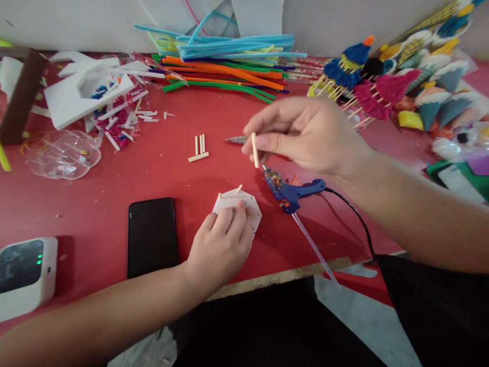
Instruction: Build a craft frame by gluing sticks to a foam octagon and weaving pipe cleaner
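Pinching a wooden stick (255, 151), right fingers (280, 143) — device screen (19, 267) unreadable.

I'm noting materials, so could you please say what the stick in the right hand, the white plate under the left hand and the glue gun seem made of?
Held stick: probably bare wood, matte, given its pale tan colour.
White plate: perhaps foam board or plastic, matte, as it shows no gloss.
Glue gun: likely smooth plastic, from its moulded blue body.

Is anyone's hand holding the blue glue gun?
No, the glue gun lies on the table; the right hand pinches a stick and the left hand is on a white plate.
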Available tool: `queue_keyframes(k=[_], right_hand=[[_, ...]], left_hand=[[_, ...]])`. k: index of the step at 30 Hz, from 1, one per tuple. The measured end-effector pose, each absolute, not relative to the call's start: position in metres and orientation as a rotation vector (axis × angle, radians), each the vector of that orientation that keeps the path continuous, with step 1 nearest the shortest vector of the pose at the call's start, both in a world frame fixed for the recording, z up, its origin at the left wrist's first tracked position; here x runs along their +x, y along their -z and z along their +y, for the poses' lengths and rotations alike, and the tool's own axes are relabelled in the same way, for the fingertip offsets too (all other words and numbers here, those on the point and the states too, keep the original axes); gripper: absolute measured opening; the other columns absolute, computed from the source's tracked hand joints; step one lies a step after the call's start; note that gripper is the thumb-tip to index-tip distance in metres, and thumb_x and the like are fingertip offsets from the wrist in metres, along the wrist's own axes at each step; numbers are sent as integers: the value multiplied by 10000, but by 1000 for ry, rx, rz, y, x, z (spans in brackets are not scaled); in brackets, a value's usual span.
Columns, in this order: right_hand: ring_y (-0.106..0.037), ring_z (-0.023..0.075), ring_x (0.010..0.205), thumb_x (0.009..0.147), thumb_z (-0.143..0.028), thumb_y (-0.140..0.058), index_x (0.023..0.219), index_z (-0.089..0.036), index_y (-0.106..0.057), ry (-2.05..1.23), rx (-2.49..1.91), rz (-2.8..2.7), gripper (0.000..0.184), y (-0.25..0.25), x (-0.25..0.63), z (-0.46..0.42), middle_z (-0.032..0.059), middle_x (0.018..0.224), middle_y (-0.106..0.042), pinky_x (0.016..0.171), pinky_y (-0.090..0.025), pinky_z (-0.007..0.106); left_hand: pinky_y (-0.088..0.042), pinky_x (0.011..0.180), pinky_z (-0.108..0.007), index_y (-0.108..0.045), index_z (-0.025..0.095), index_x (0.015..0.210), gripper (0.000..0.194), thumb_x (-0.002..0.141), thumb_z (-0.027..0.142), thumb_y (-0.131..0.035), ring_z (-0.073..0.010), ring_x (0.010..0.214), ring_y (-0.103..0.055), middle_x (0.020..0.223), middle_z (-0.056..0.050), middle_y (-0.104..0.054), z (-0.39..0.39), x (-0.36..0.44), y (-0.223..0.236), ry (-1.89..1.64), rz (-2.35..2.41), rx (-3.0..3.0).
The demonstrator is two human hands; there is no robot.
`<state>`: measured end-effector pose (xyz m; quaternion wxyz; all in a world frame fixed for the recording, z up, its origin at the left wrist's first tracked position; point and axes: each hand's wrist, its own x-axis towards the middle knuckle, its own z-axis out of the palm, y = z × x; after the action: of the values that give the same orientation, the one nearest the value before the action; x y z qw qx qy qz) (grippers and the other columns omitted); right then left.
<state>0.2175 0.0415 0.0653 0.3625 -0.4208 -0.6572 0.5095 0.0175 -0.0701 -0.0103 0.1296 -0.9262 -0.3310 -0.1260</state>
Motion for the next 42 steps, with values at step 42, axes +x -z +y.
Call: queue_keyframes(k=[42], right_hand=[[-723,197,1083,941,-93,-497,1111,-254,-742,-484,-1229,-2475,339,-57,235,-13,30,1140,-779,959,-582,364]], left_hand=[[-554,650,-381,-691,74,1264,370,957,247,-581,-271,947,-671,1245,-154,-731,-70,18,7,330,-946,-2690]])
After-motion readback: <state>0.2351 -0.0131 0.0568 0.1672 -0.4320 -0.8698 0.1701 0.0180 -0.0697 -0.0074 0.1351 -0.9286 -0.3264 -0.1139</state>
